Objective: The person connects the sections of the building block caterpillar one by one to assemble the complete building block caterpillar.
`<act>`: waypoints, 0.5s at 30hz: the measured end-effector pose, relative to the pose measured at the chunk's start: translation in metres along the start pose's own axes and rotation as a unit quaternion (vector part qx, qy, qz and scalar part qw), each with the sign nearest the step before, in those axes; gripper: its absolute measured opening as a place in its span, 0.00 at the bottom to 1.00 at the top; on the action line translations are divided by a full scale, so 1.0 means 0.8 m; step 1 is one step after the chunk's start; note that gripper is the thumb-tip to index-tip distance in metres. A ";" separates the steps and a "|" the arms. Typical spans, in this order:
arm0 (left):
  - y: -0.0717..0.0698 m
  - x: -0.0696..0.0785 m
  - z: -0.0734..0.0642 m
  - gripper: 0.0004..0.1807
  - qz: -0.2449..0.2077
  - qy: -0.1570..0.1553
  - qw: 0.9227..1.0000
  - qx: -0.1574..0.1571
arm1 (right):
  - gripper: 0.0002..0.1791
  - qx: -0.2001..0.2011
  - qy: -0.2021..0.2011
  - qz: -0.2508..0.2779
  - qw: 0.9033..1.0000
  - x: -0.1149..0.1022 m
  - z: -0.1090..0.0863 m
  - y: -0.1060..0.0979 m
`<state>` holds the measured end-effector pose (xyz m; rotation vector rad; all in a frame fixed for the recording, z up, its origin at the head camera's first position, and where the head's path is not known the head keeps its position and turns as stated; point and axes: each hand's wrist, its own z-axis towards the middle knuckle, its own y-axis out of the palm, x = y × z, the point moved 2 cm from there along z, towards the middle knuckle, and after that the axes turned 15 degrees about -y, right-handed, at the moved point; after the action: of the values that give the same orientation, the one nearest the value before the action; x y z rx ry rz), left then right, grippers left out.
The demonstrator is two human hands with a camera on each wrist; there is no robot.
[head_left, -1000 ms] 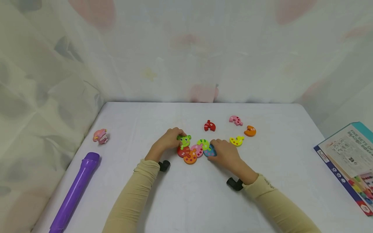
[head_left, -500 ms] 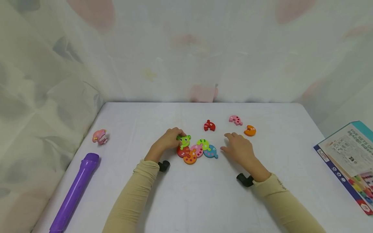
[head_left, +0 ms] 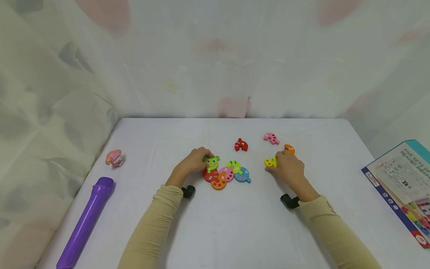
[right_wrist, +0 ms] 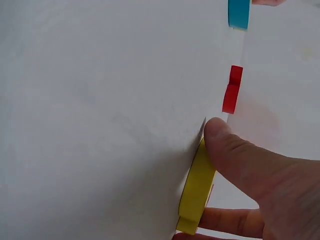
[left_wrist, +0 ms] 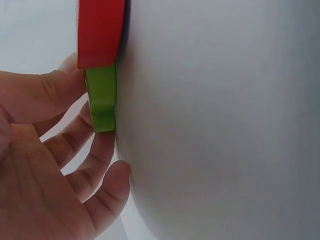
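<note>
My left hand (head_left: pixel 193 162) pinches the green caterpillar-head puzzle piece (head_left: pixel 212 163) by its left side; its thumb and fingers (left_wrist: pixel 102 152) show round the green edge in the left wrist view. Joined to the head is a bent row: the red 2 piece (head_left: pixel 209 175), orange 3 piece (head_left: pixel 217 184), pink 4 piece (head_left: pixel 229 172), a light green piece (head_left: pixel 233 164) and the blue 6 piece (head_left: pixel 241 175). Farther right, my right hand (head_left: pixel 291 169) grips a yellow spotted puzzle piece (head_left: pixel 270 162), thumb (right_wrist: pixel 220 135) on its near side and fingers behind, partly hiding it.
Loose on the white table (head_left: pixel 221 228) lie a red piece (head_left: pixel 240 145), a pink piece (head_left: pixel 271 138) and an orange piece (head_left: pixel 289 148) behind the right hand. A purple tube (head_left: pixel 85 220) and pink figurine (head_left: pixel 114 158) are at left, a printed box (head_left: pixel 399 186) at right.
My right hand has let go of the blue 6 piece, moved right and taken hold of the yellow piece. The left hand stays at the green head.
</note>
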<state>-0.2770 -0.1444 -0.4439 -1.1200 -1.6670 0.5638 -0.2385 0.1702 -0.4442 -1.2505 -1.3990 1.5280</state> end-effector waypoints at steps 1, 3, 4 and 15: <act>0.000 0.000 0.000 0.18 0.000 0.000 1.000 0.000 | 0.38 -0.004 -0.002 0.001 1.000 -0.001 0.000 -0.001; 0.000 0.000 0.000 0.18 0.001 0.000 1.000 0.000 | 0.38 -0.010 -0.008 0.003 1.000 -0.005 -0.001 -0.004; 0.000 0.000 0.000 0.18 0.001 0.000 1.000 0.000 | 0.38 -0.013 -0.012 0.004 1.000 -0.008 -0.002 -0.005; 0.000 0.000 0.001 0.18 -0.004 0.003 1.000 0.000 | 0.34 -0.006 -0.093 0.007 0.996 -0.052 -0.019 -0.013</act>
<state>-0.2780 -0.1442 -0.4439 -1.1151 -1.6651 0.5543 -0.2132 0.1370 -0.4255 -1.1518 -1.5199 1.6839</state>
